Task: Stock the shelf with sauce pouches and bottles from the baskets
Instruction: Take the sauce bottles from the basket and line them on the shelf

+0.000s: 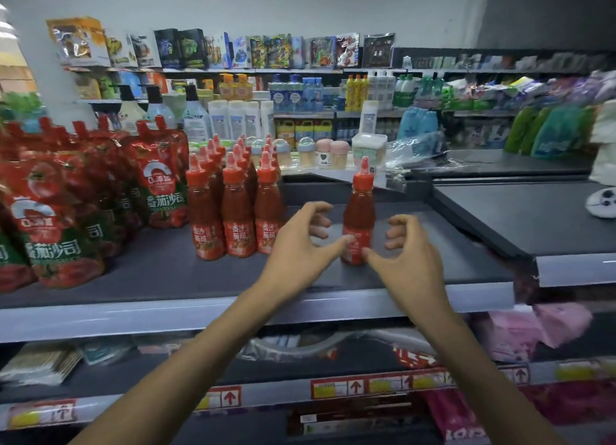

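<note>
A single red sauce bottle with a red nozzle cap stands upright on the dark shelf, apart from the others. My left hand and my right hand flank it, fingers loosely curled and clear of it. Only the two thumb tips touch its lower label. To the left, several matching bottles stand in rows. Further left, rows of red tomato sauce pouches stand upright. No basket is in view.
A second dark shelf board adjoins on the right, with a white object at its far edge. Small jars and crumpled clear plastic lie behind. Pink packets fill the shelf below.
</note>
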Action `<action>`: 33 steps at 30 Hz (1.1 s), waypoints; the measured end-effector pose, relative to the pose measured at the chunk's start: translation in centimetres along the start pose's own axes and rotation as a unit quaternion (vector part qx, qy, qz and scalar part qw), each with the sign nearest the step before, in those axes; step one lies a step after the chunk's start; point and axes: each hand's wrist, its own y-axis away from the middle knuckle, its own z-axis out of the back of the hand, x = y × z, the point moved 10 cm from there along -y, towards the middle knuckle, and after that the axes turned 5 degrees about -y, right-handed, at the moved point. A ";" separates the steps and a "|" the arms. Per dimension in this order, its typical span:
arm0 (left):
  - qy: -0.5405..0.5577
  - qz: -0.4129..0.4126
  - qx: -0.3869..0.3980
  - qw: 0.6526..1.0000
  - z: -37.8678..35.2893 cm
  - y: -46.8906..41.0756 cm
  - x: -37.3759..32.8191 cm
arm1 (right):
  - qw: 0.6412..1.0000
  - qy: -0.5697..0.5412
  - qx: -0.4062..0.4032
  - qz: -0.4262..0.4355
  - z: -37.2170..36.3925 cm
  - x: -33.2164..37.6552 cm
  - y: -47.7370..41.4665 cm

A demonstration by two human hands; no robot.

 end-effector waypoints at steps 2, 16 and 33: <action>0.007 0.005 0.009 1.000 -1.5 -1.8 -0.2 | 0.997 0.021 0.064 -0.024 -1.5 -1.0 -0.9; 0.138 0.016 0.064 0.988 2.4 -0.7 -2.0 | 0.950 -0.214 0.226 -0.032 -4.7 3.9 1.4; 0.108 0.053 -0.075 0.990 19.5 3.3 2.2 | 0.939 -0.249 0.236 0.010 -13.3 14.7 7.8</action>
